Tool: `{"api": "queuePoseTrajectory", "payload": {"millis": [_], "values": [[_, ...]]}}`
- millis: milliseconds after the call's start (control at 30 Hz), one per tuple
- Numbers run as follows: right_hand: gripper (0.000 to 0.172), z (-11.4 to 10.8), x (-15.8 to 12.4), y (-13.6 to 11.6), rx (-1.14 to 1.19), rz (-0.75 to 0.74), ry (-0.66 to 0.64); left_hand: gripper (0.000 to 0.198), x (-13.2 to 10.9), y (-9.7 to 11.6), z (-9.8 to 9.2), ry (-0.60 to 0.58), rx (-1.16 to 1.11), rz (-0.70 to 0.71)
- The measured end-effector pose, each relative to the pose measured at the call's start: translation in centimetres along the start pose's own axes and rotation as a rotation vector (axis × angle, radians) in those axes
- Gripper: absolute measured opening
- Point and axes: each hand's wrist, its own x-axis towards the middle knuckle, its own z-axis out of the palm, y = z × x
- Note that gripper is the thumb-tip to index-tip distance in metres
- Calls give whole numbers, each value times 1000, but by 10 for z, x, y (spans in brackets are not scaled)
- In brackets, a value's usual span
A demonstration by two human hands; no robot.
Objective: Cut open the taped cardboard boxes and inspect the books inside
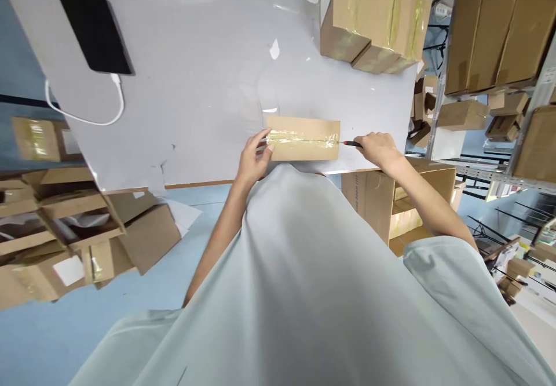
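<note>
A small flat cardboard box (304, 131) sealed with a strip of clear tape lies near the front edge of the white table (195, 55). My left hand (254, 159) grips the box's left end, fingers curled over it. My right hand (377, 148) is closed on a red-handled cutter (353, 143) whose tip touches the box's right end at the tape line.
A black phone (93, 29) on a white charging cable (87, 116) lies at the table's far left. A larger taped carton (373, 15) stands at the back right. Cartons pile on the floor at left (65, 229); an open carton (403, 200) and shelving (499, 55) stand at right.
</note>
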Motion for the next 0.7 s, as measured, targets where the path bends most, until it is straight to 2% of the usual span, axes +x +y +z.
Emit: {"api": "queuePoseTrajectory", "payload": {"millis": [100,167,267,367,500,600,700], "values": [[27,20,-10,54,4,133,30,83,-3,1,1,46,10,-29],[27,36,-16,83,81,168,71,83,-5,4,-1,74,19,-32],[28,69,-13,97,343,116,146,84,-7,8,-4,108,43,-26],[35,107,7,67,770,70,174,85,-6,10,-8,132,85,-18],[53,148,48,-5,1306,182,155,85,-3,7,-11,155,116,-25],[56,162,72,-51,1479,236,122,81,-3,0,-15,182,120,-52],[60,161,80,-78,1461,211,101,76,-5,-7,-20,261,157,-78]]}}
